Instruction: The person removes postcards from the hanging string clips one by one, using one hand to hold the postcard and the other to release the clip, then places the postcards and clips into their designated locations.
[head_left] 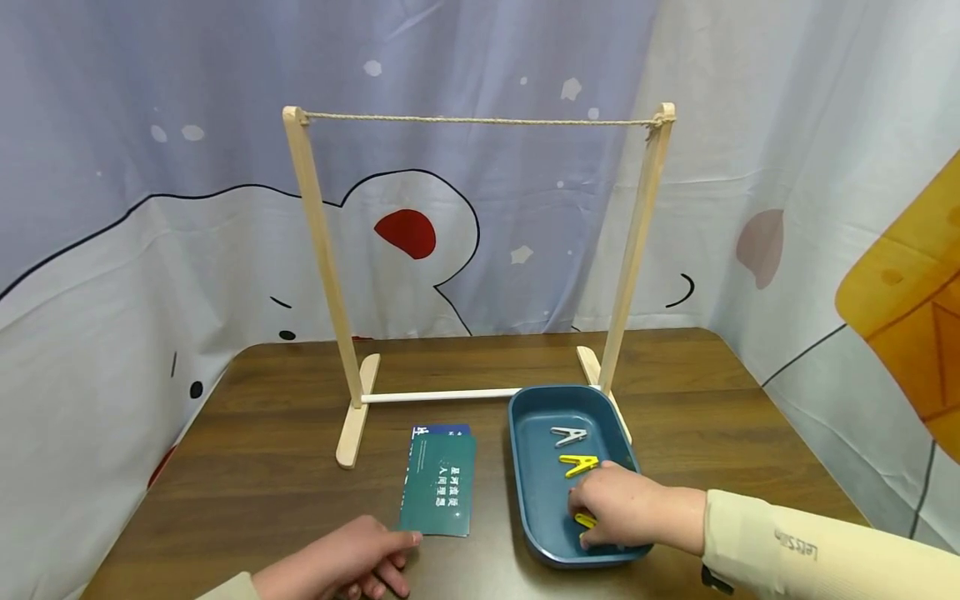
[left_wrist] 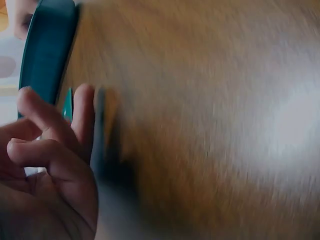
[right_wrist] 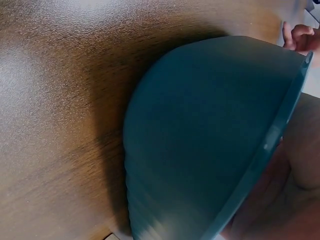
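Note:
My right hand (head_left: 618, 504) reaches into a dark blue-green tray (head_left: 528, 521), fingers and thumb curled round a yellow clothespin (head_left: 585, 520) that they partly hide. Just beyond it in the tray lie another yellow clothespin (head_left: 577, 464) and a grey-white one (head_left: 568, 435). In the right wrist view the tray wall (right_wrist: 200, 125) hides most of that hand. A green card (head_left: 442, 487) with white characters overlaps a blue card (head_left: 442, 429) on the table. At the green card's lower left corner is my left hand (head_left: 352, 554), its fingers loosely bent and holding nothing.
Behind the cards and tray stands a wooden frame (head_left: 322, 242) with a rope (head_left: 480, 121) strung across its top and a white bar (head_left: 442, 395) low down. The tray's far end sits against its right foot. A printed curtain (head_left: 225, 267) surrounds the brown table (head_left: 255, 458).

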